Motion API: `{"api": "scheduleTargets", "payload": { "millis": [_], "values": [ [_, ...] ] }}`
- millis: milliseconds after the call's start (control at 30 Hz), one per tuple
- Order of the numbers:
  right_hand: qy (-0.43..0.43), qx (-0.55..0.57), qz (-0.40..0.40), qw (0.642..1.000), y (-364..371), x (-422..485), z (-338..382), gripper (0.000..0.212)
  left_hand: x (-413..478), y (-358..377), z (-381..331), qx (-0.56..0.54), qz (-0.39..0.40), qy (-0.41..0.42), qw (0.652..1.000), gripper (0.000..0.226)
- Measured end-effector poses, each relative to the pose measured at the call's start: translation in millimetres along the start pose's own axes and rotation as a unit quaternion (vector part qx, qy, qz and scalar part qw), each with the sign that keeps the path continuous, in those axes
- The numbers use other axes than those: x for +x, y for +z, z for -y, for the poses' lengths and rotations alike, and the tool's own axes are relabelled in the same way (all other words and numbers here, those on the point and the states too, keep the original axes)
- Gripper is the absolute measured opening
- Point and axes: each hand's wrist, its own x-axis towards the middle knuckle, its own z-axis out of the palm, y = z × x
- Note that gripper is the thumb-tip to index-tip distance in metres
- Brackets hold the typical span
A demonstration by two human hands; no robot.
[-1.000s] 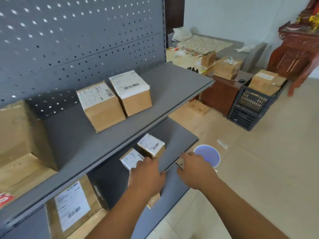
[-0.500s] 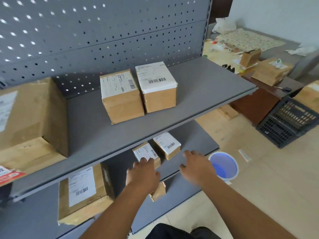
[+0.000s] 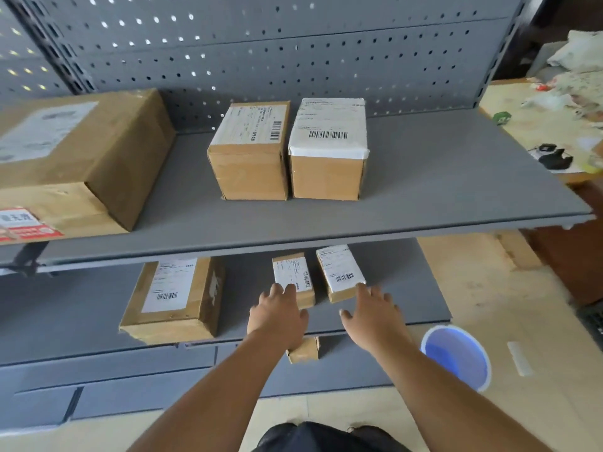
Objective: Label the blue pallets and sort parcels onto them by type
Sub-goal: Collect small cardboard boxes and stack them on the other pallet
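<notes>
Cardboard on grey steel, and the action sits low in the middle of the frame. Two small brown cardboard parcels with white barcode labels lie side by side on the lower grey metal shelf (image 3: 408, 298), close together with a strip of shelf showing between them. Call them the left small parcel (image 3: 293, 277) and the right small parcel (image 3: 341, 272).

Both arms stretch forward under the upper grey metal shelf (image 3: 424, 190). The left hand (image 3: 277, 318) is flat, fingers straight and a little spread, its tips on the near end of the left small parcel. The right hand (image 3: 372, 318) is splayed wide and holds nothing, one fingertip at the near right corner of the right small parcel. I can't tell whether it touches.

Here's what matters: each parcel lies straight ahead of its own hand, long axis running away toward the shelf's back, the right one skewed slightly to the upper left. So it looks like one parcel per hand, with the fingers closing across the narrow width.

No blue pallet shows from here, only a round blue plastic bucket (image 3: 456, 357) on the floor at lower right.
</notes>
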Motion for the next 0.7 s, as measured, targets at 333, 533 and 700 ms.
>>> {"api": "scheduleTargets", "payload": {
  "millis": [333,533,700],
  "values": [
    [-0.011,-0.002,-0.058,0.998,30.9,51.5,0.7,0.067,38.8,47.7,-2.2,-0.048,-0.055,-0.061,0.996,0.066],
    [-0.014,0.018,-0.074,0.997,60.3,84.9,-3.4,0.08,73.0,72.7,-5.1,-0.066,-0.077,-0.079,0.992,0.081],
    [-0.022,0.029,-0.079,0.996,80.2,105.6,-6.9,0.09,94.9,93.7,-4.7,-0.089,-0.088,-0.082,0.989,0.087]
  ]
}}
